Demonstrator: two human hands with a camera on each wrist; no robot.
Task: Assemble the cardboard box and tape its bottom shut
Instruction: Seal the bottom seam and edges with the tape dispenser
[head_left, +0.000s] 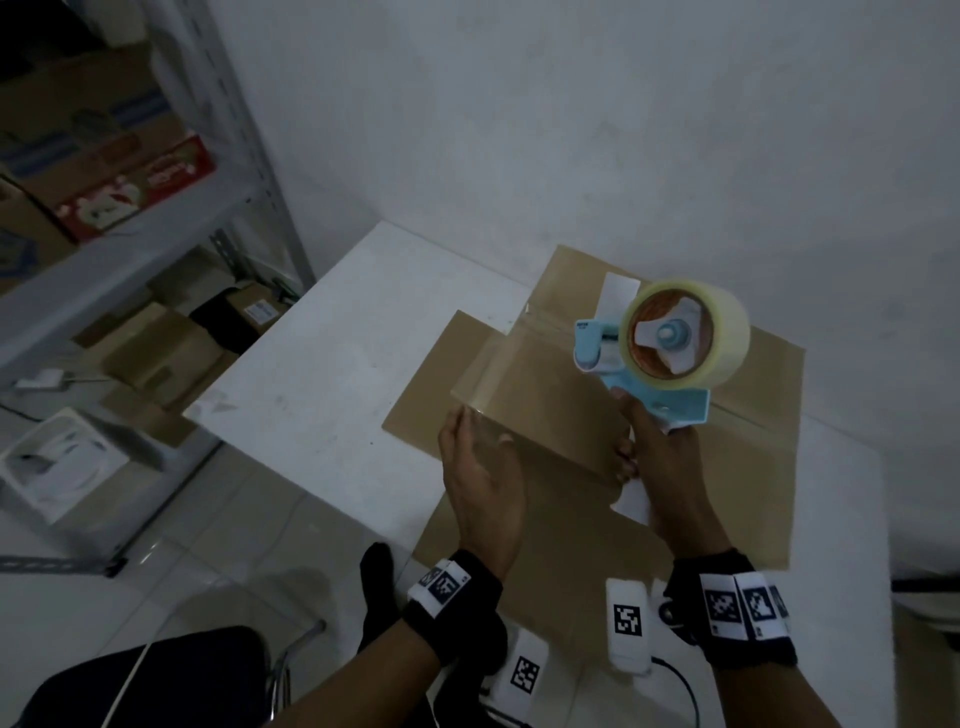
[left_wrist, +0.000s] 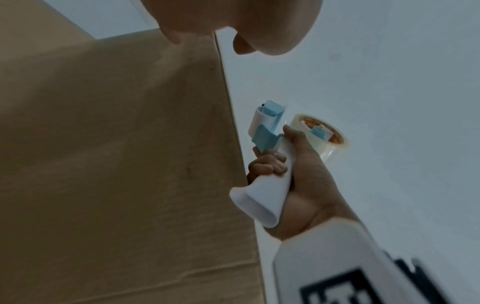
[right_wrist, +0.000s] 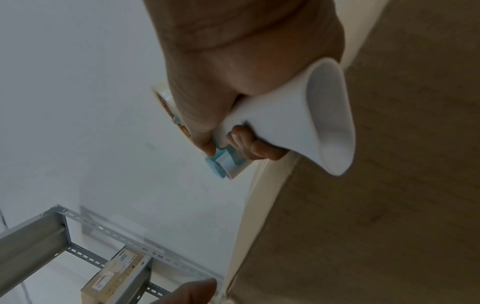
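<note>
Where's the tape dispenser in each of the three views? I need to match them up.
Head: tape dispenser right of centre, above the cardboard box.
Left wrist: centre, gripped by the right hand.
Right wrist: upper centre; the white handle dominates.
Shared landmark: the clear tape roll.

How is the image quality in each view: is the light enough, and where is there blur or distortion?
Head view: dim, with the metal shelf soft and bent by the wide lens. Left wrist view: the right hand on the blue-and-white tape dispenser is fairly clear; the near marker tag is blurred. Right wrist view: the brown cardboard box is soft, close and featureless.
</note>
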